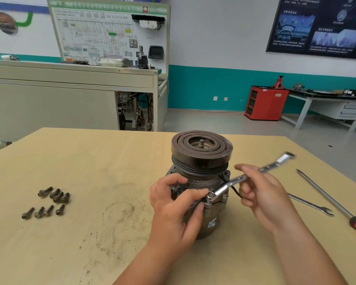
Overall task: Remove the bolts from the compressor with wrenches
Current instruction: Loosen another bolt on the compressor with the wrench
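This is a training workshop, shown by the white wiring-diagram board (103, 31) upper left and the red metal tool cabinet (269, 103) at right.

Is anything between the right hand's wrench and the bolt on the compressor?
Nothing visible. The wrench has its ring end sitting on the bolt; the right hand holds its shaft, and the left hand grips the compressor beside it.

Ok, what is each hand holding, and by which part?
Right hand pinches the wrench at mid-shank, its ring end against the compressor. Left hand grips the compressor's side.
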A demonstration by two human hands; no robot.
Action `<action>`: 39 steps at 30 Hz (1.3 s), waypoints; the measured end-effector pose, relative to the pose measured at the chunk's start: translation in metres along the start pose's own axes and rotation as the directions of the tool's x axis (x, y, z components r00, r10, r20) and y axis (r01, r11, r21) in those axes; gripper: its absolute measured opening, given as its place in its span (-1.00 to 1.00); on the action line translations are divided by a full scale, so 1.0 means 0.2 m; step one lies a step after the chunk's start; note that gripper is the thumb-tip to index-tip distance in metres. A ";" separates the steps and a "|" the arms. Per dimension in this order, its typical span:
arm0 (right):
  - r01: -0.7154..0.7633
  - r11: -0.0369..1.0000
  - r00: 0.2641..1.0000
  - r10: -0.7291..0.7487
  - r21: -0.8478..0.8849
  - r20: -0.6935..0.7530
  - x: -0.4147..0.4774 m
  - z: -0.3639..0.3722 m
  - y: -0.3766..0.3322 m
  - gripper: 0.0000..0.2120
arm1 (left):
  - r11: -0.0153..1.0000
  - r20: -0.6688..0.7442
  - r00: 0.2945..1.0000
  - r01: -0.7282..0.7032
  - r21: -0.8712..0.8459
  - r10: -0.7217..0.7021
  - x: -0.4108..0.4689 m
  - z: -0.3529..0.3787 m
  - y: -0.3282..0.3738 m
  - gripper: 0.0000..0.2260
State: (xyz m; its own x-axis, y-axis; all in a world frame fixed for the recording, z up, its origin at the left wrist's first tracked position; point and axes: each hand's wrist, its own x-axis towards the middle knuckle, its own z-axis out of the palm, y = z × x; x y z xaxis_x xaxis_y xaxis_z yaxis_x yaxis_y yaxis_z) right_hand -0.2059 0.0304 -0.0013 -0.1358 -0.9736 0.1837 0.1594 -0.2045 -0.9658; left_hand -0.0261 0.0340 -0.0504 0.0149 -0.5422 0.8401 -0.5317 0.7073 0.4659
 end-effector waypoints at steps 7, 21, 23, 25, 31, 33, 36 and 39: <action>0.058 0.886 0.987 0.019 0.459 -0.162 -0.07 0.05 -0.01 -0.61 | 1.000 0.016 1.000 0.004 -0.029 -0.003 -0.01 0.00 0.00 -0.79; 0.378 0.926 0.892 -0.367 -0.013 -0.264 -0.43 0.19 0.07 -0.87 | 1.000 0.017 1.000 0.018 -0.009 -0.018 -0.01 -0.01 0.00 -0.68; 0.365 0.929 0.900 -0.368 -0.056 -0.232 -0.44 0.21 0.05 -0.85 | 1.000 0.033 0.999 0.005 0.013 -0.006 -0.01 -0.01 0.00 -0.69; 0.346 0.933 0.921 -0.358 -0.101 -0.151 -0.43 0.20 0.02 -0.69 | 1.000 0.045 0.999 -0.010 0.027 0.009 -0.01 0.00 -0.01 -0.72; -0.061 0.989 0.997 0.056 0.137 0.045 -0.11 0.00 -0.05 -0.66 | 0.999 0.003 0.999 -0.041 0.000 0.041 -0.01 0.01 0.01 -0.79; -0.285 0.937 0.949 0.246 0.202 0.195 0.01 -0.02 -0.06 -0.72 | 0.997 -0.002 0.997 -0.072 -0.016 0.072 -0.01 0.02 0.01 -0.77; -0.315 0.876 0.942 0.241 0.364 0.235 0.07 -0.01 -0.09 -0.75 | 0.994 -0.008 0.994 -0.113 0.002 0.113 -0.02 0.03 0.01 -0.70; -0.075 0.906 0.997 0.056 0.417 0.057 -0.07 -0.07 -0.09 -0.75 | 0.995 -0.030 0.995 -0.092 0.028 0.093 -0.02 0.02 0.01 -0.62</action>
State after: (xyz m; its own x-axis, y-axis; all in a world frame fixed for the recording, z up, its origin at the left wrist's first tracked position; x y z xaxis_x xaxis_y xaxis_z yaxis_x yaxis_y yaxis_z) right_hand -0.2204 0.0488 0.0111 -0.0710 -0.9877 0.1391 0.5621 -0.1548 -0.8125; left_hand -0.0309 0.0358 -0.0546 -0.0095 -0.4602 0.8878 -0.5543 0.7414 0.3784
